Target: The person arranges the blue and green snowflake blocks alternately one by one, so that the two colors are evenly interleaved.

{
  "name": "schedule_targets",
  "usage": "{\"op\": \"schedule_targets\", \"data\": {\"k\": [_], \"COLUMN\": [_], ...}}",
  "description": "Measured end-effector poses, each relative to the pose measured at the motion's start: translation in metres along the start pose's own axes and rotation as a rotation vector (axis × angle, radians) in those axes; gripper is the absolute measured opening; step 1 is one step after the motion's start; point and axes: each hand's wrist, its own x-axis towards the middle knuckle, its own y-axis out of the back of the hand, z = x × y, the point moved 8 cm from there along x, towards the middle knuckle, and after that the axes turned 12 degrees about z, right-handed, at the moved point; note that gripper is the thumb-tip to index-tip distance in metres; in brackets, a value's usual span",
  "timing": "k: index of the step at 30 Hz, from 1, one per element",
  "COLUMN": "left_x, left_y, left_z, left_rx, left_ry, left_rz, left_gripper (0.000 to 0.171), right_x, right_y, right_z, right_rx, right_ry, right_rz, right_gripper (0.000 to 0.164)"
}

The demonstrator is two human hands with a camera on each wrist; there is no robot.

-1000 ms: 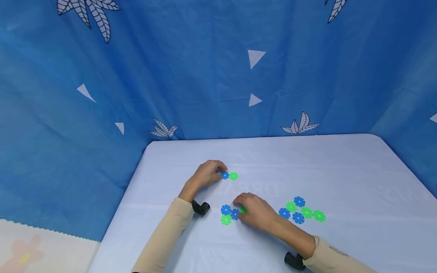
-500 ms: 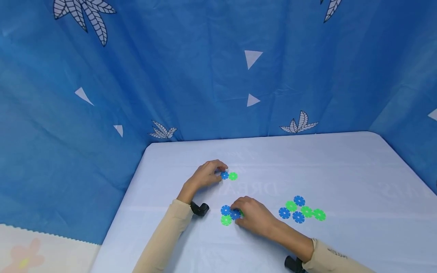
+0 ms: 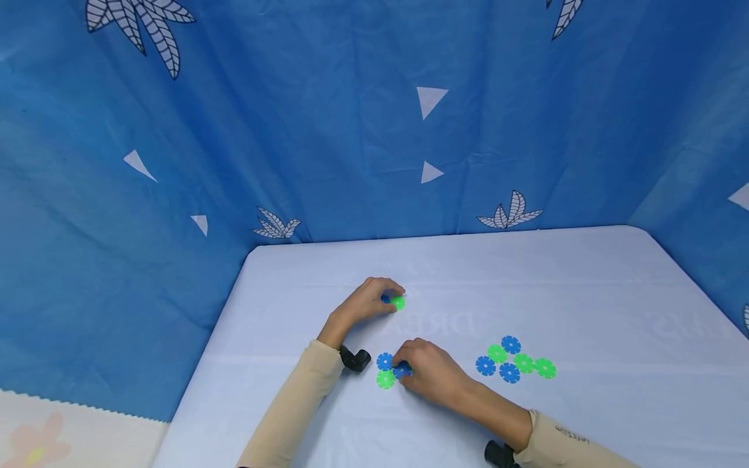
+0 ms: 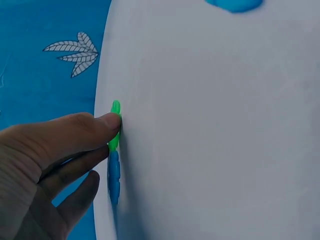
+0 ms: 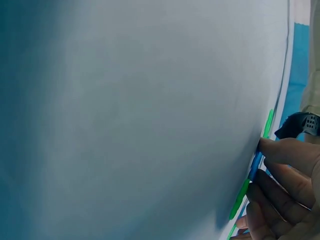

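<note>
Head view: pinching green disc (image 3: pixel 400 303) with left hand (image 3: pixel 367 302), farther back; part-hidden, but probably blue disc (image 3: pixel 400 372) with right hand (image 3: pixel 432 370), nearer, left of disc cluster (image 3: pixel 523 363); likely adjusting step, calling for steady fingers next.

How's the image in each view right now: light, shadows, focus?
Head: bright, mostly even light, loose discs legible, soft shadow by the left sleeve; left wrist: dimmer, shadow beside the green disc in the left grip, blue shape at the top edge blurred; right wrist: dim, dark along the left side, tabletop shaded near the blue disc.
</note>
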Motion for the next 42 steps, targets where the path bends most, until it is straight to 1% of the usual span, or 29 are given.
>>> {"op": "schedule_targets", "data": {"k": [5, 13, 16, 20, 25, 29, 35, 38, 42], "left_x": [0.0, -0.001, -0.001, -0.001, 0.0, 0.0, 0.001, 0.002, 0.002], "left_y": [-0.001, 0.0, 0.001, 0.001, 0.002, 0.002, 0.002, 0.002, 0.001], "left_z": [-0.001, -0.001, -0.001, -0.001, -0.001, 0.0, -0.001, -0.002, -0.002], "left_rx": [0.01, -0.021, -0.022, -0.02, -0.014, -0.021, -0.014, -0.011, -0.011], "left_ry": [0.003, 0.0, 0.0, -0.008, -0.018, -0.015, -0.002, 0.006, 0.012], "left_rz": [0.004, 0.02, 0.022, 0.022, 0.02, 0.021, 0.026, 0.021, 0.016], "left_gripper": [0.033, 0.035, 0.034, 0.034, 0.033, 0.033, 0.032, 0.032, 0.033], "right_x": [-0.001, -0.001, 0.0, 0.001, 0.002, 0.004, 0.007, 0.011, 0.02], "right_y": [0.001, -0.003, -0.005, -0.007, -0.005, -0.001, 0.01, 0.015, 0.021], "right_z": [-0.002, -0.002, -0.003, -0.004, -0.006, -0.006, -0.001, 0.006, 0.02], "right_rx": [-0.019, -0.002, -0.016, -0.035, -0.042, -0.019, 0.028, 0.033, 0.009], "right_ry": [0.028, 0.035, 0.039, 0.034, 0.042, 0.039, 0.014, -0.018, -0.071], "right_rz": [0.014, -0.016, -0.036, -0.09, -0.128, -0.108, -0.045, -0.002, 0.044], "right_gripper": [0.022, 0.022, 0.021, 0.022, 0.023, 0.023, 0.019, 0.019, 0.02]}}
